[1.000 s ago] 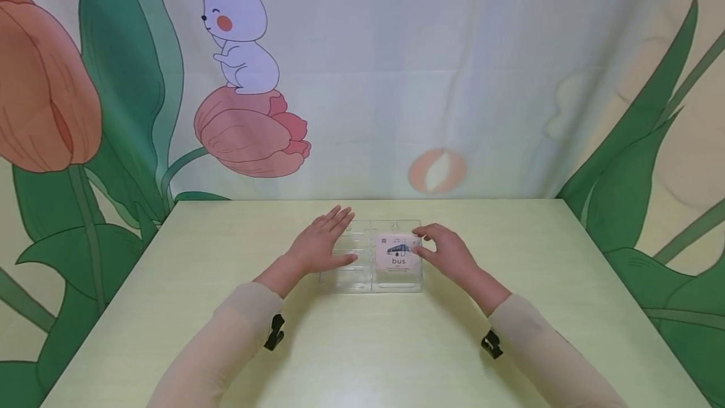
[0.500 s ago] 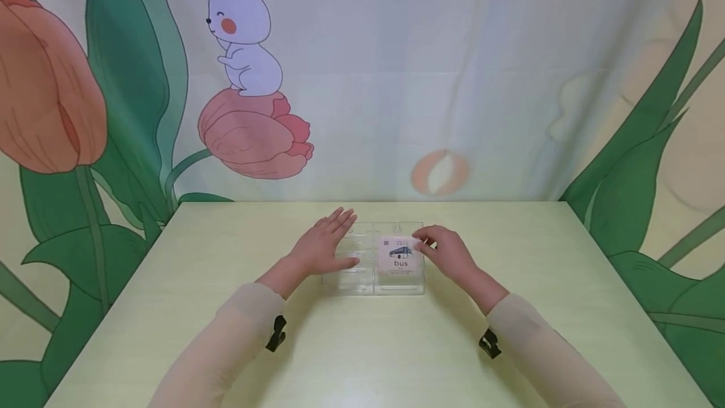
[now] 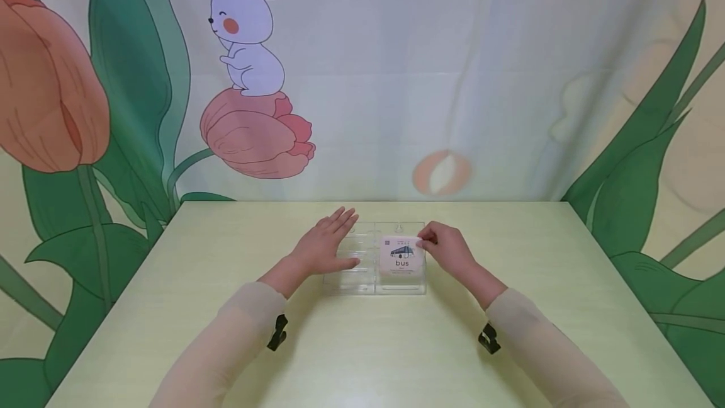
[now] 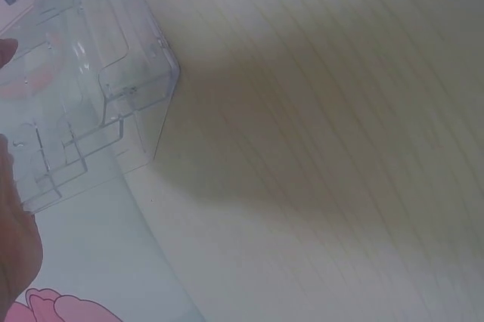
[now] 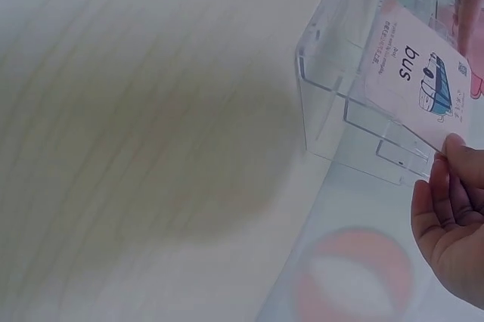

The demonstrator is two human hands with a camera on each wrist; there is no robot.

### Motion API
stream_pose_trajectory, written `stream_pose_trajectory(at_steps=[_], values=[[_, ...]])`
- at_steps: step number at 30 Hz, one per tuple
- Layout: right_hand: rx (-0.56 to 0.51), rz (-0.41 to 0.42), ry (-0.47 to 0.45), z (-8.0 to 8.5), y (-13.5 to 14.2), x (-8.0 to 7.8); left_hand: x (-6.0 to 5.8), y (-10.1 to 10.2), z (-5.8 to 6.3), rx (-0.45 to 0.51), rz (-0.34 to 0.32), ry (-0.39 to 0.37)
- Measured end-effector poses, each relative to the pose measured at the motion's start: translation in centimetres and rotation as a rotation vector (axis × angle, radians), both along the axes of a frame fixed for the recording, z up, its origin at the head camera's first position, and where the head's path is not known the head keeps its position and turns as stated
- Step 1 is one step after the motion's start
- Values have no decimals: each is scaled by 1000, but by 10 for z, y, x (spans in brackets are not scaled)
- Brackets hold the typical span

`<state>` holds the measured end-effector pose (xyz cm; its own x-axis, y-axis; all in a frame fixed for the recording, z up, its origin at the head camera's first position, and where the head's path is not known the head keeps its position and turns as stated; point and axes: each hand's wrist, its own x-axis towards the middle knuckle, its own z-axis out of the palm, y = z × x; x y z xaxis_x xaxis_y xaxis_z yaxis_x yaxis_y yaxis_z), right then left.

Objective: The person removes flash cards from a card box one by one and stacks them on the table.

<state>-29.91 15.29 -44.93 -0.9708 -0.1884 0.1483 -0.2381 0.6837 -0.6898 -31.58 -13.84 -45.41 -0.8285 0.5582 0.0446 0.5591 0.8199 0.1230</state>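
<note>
A clear plastic card holder [image 3: 374, 290] with two columns of stepped slots stands on the table. In its right column sits a pinkish-white flashcard [image 3: 402, 262] with a bus picture and the word "bus", leaning back. My right hand [image 3: 453, 252] pinches the card's upper right corner between thumb and fingers; the right wrist view shows the thumb on the front of the card [image 5: 418, 84]. At the holder's left side is my left hand [image 3: 324, 249], fingers straight and thumb spread, overlapping the left column. Only a thumb tip and part of that hand [image 4: 17, 243] show in the left wrist view.
The holder stands toward the back of a pale wood-grain table [image 3: 374, 345]. Behind the table's far edge hangs a printed curtain [image 3: 362, 80] with a rabbit and tulips. A black strap clip [image 3: 277, 332] hangs at the left sleeve, another [image 3: 489, 339] at the right.
My right thumb and fingers have closed from a spread pose onto the flashcard's corner. The left hand stays in place against the holder. The view has shifted slightly.
</note>
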Motion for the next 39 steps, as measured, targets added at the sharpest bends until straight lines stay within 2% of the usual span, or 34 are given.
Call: stream_pose_trajectory(at_steps=[12,32,39], values=[[68,38,43,6,2,-8,0,-1,0,21,-14,7],[151,54,6,15,0,-11,0,-2,-1,37,-18,1],[171,55,29,17,2,-11,0,-2,-1,53,-20,18]])
